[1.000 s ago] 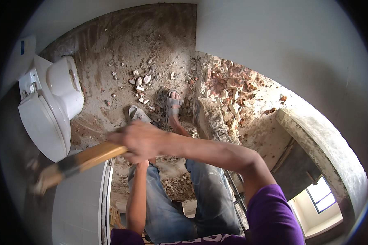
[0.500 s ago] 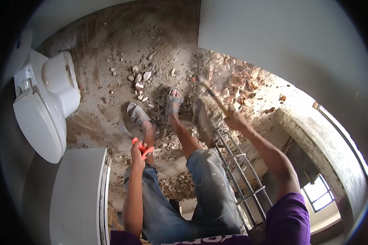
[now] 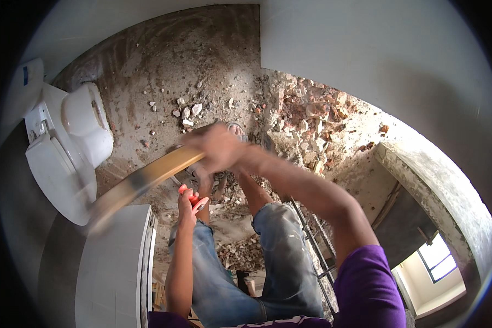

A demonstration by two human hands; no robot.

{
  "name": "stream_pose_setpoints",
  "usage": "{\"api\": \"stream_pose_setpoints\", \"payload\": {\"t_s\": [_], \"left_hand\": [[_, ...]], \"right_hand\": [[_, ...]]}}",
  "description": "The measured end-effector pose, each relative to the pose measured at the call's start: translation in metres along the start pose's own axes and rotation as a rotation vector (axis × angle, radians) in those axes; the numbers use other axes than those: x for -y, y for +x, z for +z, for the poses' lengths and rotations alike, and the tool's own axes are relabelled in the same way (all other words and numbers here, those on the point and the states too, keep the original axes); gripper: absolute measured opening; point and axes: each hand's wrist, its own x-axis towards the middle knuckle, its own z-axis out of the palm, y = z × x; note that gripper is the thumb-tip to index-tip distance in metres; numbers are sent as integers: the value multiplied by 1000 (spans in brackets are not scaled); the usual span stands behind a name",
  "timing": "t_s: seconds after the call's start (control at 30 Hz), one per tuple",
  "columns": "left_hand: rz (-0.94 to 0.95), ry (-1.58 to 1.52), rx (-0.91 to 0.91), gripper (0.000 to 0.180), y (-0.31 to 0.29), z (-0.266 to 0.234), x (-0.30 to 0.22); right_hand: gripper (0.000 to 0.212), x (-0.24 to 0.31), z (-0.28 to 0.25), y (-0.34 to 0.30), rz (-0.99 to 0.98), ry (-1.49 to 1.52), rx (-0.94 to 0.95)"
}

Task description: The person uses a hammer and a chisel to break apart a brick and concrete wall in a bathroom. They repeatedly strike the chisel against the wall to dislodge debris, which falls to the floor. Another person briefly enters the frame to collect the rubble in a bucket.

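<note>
The right hand, blurred just 11 o'clock of centre, is clenched round a yellow-brown wooden shaft with a dark band, which slants toward 8 o'clock, its far end smeared. At 7 o'clock from that hand, the left hand grasps a red-orange plastic grip with a rounded guard. A white ceramic toilet stands at 9 o'clock; broken reddish-and-cream masonry rubble lies between 1 and 2 o'clock.

Wooden handle in right hand
</note>
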Motion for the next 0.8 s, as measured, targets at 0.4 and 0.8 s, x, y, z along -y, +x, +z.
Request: {"api": "stream_pose_setpoints", "payload": {"t_s": [0.4, 0.8], "left_hand": [[-148, -31, -26, 21, 2, -13, 14], [-53, 50, -129, 17, 7, 16, 22]], "right_hand": [[34, -48, 30, -203, 958, -43, 404], [40, 33, 26, -1, 9, 99, -131]]}}
